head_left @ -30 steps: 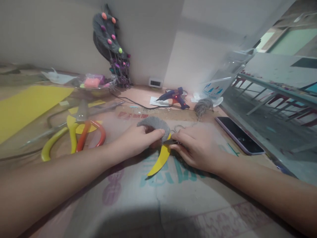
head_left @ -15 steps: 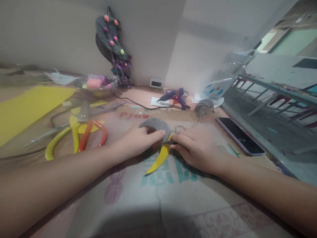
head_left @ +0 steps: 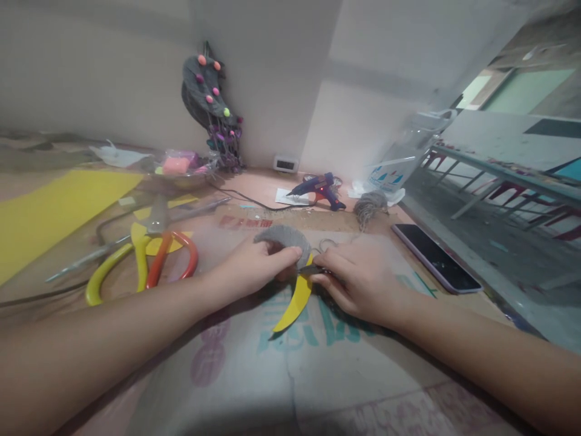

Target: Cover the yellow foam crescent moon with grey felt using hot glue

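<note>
My left hand point(head_left: 256, 263) pinches a grey crescent-shaped piece point(head_left: 288, 237) between thumb and fingers. From its lower end a curved, pointed yellow strip point(head_left: 295, 306) hangs down over the printed cardboard. My right hand point(head_left: 358, 272) is closed around small dark scissors point(head_left: 310, 270); a thin loop of their handle shows above the fingers. The blades lie across the top of the yellow strip, close to my left thumb. Whether the blades are parted is too small to tell.
Large scissors with yellow and red handles point(head_left: 144, 263) lie left. Behind are a glue gun point(head_left: 320, 189), grey yarn point(head_left: 370, 209) and a hanging moon ornament point(head_left: 204, 88). A phone point(head_left: 436, 257) rests on the right by the table edge; yellow sheet point(head_left: 59, 212) far left.
The whole view has shifted, so things sit slightly lower in the picture. The dark blades and the yellow strip have tilted a little; both hands keep their hold.
</note>
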`<action>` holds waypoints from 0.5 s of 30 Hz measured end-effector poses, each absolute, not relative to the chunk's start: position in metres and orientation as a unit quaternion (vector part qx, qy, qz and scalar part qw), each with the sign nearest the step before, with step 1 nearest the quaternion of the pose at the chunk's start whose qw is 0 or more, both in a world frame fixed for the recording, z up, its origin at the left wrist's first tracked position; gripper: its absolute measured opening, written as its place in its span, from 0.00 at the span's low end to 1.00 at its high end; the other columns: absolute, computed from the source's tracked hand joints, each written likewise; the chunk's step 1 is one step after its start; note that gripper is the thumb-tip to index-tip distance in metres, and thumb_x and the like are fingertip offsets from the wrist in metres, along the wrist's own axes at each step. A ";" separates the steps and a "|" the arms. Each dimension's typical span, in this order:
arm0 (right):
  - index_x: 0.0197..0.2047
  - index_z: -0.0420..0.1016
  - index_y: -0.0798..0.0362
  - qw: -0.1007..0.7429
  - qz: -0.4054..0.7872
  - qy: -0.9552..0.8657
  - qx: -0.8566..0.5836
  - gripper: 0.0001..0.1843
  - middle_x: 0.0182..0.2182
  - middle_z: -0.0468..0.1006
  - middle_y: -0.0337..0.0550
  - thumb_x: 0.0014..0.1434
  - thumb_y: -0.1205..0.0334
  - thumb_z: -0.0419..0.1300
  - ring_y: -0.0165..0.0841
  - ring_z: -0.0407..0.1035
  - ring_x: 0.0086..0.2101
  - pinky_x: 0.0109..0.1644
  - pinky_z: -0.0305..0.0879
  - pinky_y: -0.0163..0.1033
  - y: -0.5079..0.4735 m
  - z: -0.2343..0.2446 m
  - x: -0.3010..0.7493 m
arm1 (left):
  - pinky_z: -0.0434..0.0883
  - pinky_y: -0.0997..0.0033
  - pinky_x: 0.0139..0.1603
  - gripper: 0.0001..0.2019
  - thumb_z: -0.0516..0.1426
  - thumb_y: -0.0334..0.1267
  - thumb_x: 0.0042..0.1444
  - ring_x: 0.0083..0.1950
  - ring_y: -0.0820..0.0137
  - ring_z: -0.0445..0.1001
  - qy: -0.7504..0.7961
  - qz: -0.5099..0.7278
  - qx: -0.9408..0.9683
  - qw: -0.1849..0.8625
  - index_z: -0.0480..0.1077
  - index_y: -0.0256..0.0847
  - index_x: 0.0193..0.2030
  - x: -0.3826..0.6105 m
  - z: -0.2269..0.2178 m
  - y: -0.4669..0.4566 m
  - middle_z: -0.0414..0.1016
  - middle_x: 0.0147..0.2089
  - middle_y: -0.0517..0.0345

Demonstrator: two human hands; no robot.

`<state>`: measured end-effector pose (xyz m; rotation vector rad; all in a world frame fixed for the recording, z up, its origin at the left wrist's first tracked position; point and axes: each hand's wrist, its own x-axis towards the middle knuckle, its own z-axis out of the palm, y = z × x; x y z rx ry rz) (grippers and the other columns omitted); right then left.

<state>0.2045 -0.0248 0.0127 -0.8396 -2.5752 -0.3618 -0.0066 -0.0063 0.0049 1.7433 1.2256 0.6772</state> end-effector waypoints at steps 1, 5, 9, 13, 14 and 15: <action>0.36 0.72 0.56 0.197 -0.132 -0.923 -0.304 0.12 0.25 0.69 0.41 0.66 0.59 0.51 0.31 0.58 0.26 0.30 0.47 0.37 -0.025 0.013 0.204 | 0.60 0.71 0.24 0.22 0.52 0.54 0.55 0.22 0.71 0.65 0.492 0.272 0.702 0.437 0.68 0.40 0.19 -0.007 0.005 -0.006 0.72 0.21 0.59; 0.35 0.73 0.56 0.181 -0.148 -0.923 -0.306 0.15 0.24 0.69 0.42 0.66 0.58 0.50 0.32 0.58 0.26 0.30 0.45 0.39 -0.025 0.012 0.204 | 0.62 0.72 0.26 0.21 0.52 0.52 0.56 0.24 0.70 0.67 0.483 0.277 0.709 0.433 0.68 0.41 0.19 -0.007 0.005 -0.007 0.72 0.21 0.60; 0.35 0.73 0.57 0.178 -0.175 -0.925 -0.288 0.15 0.24 0.70 0.41 0.68 0.60 0.48 0.32 0.58 0.26 0.29 0.45 0.40 -0.026 0.013 0.202 | 0.61 0.72 0.26 0.20 0.52 0.50 0.55 0.23 0.71 0.65 0.488 0.266 0.711 0.430 0.67 0.41 0.18 -0.006 0.006 -0.007 0.70 0.20 0.61; 0.34 0.73 0.56 0.176 -0.183 -0.924 -0.288 0.15 0.23 0.70 0.41 0.67 0.62 0.49 0.32 0.57 0.25 0.29 0.45 0.40 -0.026 0.014 0.200 | 0.63 0.72 0.27 0.20 0.52 0.49 0.55 0.24 0.70 0.67 0.487 0.259 0.714 0.431 0.67 0.41 0.18 -0.006 0.005 -0.006 0.70 0.20 0.61; 0.34 0.73 0.56 0.178 -0.182 -0.923 -0.287 0.14 0.23 0.69 0.41 0.67 0.62 0.49 0.32 0.57 0.25 0.29 0.45 0.40 -0.026 0.014 0.200 | 0.63 0.71 0.28 0.20 0.51 0.49 0.55 0.25 0.70 0.67 0.483 0.261 0.716 0.430 0.67 0.41 0.18 -0.006 0.005 -0.006 0.71 0.21 0.60; 0.33 0.73 0.56 0.182 -0.183 -0.923 -0.286 0.14 0.22 0.69 0.41 0.67 0.63 0.49 0.32 0.57 0.25 0.29 0.44 0.40 -0.026 0.014 0.200 | 0.63 0.71 0.28 0.20 0.51 0.49 0.55 0.25 0.70 0.67 0.478 0.266 0.718 0.431 0.67 0.41 0.18 -0.006 0.004 -0.006 0.71 0.21 0.60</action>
